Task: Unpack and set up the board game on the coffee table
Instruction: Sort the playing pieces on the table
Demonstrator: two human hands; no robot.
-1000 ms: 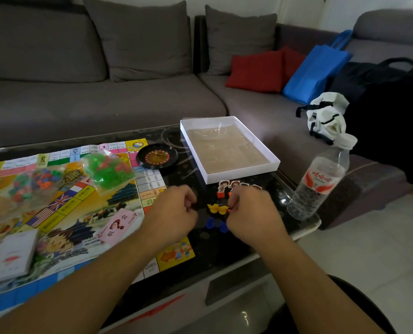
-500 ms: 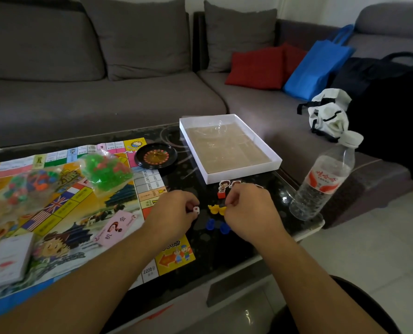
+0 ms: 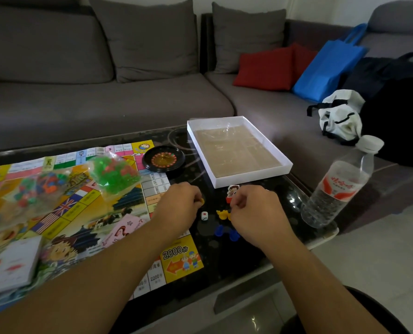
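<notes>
On the black coffee table (image 3: 261,259) our left hand (image 3: 176,208) curls round a small yellow piece (image 3: 201,201), while our right hand (image 3: 253,208) is curled too, though we cannot tell what it pinches. Between them lies a white die (image 3: 204,216), with yellow stands (image 3: 223,214) at its 3 o'clock. The game board (image 3: 80,213) reads "2000分" and "2200分" near its corner, and the empty white box (image 3: 236,145) sits at 12 o'clock.

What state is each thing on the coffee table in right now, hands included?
Game board: unfolded flat.
White box: open, looks empty.
Green pieces bag: unopened, on the board.
Water bottle: upright, capped.
Die: loose between the hands.
Left hand: pinching a yellow piece.
Right hand: fingers curled, contents hidden.
</notes>
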